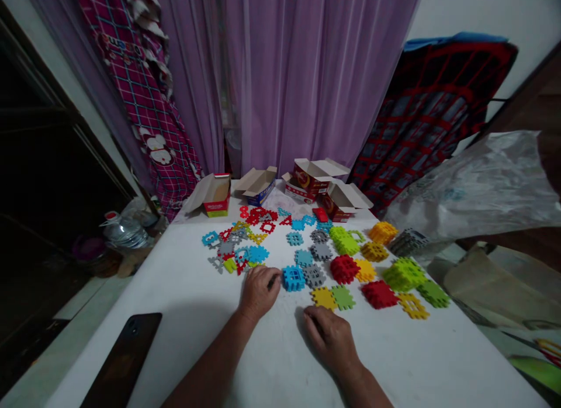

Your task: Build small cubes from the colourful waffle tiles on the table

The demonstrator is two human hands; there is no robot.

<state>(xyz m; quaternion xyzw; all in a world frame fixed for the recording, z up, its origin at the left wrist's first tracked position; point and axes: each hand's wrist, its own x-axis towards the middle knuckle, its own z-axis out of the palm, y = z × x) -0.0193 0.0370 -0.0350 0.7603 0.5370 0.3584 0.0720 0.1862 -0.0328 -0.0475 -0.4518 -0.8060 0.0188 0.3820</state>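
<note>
My left hand [260, 290] rests on the table with its fingers curled in, just left of a stack of blue interlocking window tiles [293, 278]. Nothing shows in its fingers. My right hand [332, 336] lies nearer the front, also loosely closed, with nothing visible in it. Just beyond it lie a flat yellow tile [324, 298] and a light green tile [343, 297]. Grey tiles [314, 275] adjoin the blue stack. Farther right are stacks of dark red tiles [344, 269], red tiles [379, 294] and lime green tiles [404, 273].
Mixed loose tiles, including a bright blue one [258, 254], lie beyond my left hand. Opened cardboard boxes, one red [217, 207] and one blue [263, 193], stand along the back. A phone [127, 352] lies front left. A clear plastic bag [477, 183] hangs at right.
</note>
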